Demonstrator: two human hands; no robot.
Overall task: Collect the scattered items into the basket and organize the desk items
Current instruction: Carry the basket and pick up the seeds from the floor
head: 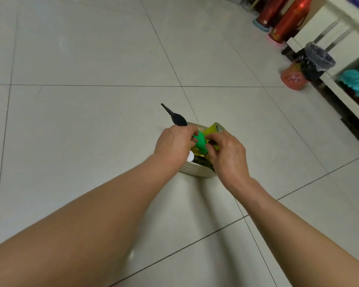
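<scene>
Both hands meet over the pale perforated basket (197, 171) on the tiled floor (91, 121). The left hand (172, 147) and right hand (228, 154) pinch a green object (201, 142) between them, above the basket's contents. A black blower (177, 119) pokes out behind the left hand.

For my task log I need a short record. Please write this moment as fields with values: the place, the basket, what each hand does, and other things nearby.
place: pale tiled floor
basket: small beige perforated plastic basket, standing on the floor, already holding several items
left hand: left hand at the basket's top, fingers on a green plastic object
right hand: right hand pinching the same green object
sticking out: black rubber bulb blower with pointed nozzle; yellow-green tape roll
background: two red metal flasks; black bin with a clear liner
</scene>
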